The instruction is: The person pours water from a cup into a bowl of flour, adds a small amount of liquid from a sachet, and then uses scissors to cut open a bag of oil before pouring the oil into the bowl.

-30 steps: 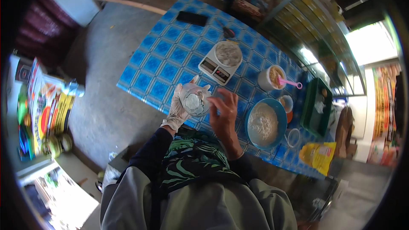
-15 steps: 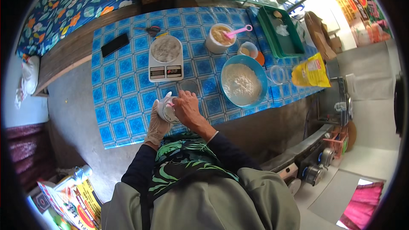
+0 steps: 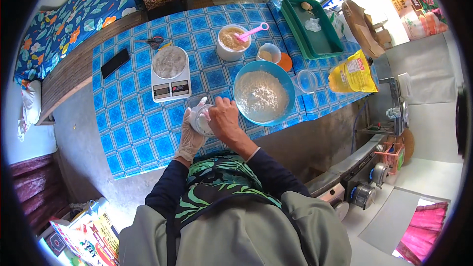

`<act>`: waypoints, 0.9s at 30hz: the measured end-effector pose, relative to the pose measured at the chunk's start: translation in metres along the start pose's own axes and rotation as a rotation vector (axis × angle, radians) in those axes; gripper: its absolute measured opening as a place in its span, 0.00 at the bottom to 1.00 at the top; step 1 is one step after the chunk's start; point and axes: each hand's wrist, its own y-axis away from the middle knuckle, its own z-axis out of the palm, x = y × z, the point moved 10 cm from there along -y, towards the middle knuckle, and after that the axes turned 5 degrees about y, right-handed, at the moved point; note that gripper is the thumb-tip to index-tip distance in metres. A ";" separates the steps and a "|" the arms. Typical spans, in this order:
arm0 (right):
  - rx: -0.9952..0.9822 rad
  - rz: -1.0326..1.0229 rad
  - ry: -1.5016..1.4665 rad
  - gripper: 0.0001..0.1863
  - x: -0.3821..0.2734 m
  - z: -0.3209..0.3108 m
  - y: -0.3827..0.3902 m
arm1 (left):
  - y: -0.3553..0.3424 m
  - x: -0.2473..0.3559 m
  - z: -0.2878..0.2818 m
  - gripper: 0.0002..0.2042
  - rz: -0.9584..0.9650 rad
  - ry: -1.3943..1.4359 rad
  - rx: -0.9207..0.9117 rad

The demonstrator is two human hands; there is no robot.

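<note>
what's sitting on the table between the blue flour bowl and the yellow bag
A small clear empty cup sits between the blue bowl and the yellow bag, seen in the head view.

Bright daylight, even across the surface [image 3: 143,133]; shadows there are soft and short. Strongest light is beyond the green tray [image 3: 315,39], where the glass top and floor blow out to white. Heavy fisheye: surface edges bow, black vignette rings the frame. Centre sharp; detail smears toward the rim. No motion blur visible.
</note>
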 end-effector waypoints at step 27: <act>0.337 -0.250 -0.559 0.07 0.028 -0.111 0.001 | -0.018 -0.022 0.041 0.35 0.143 0.195 -0.262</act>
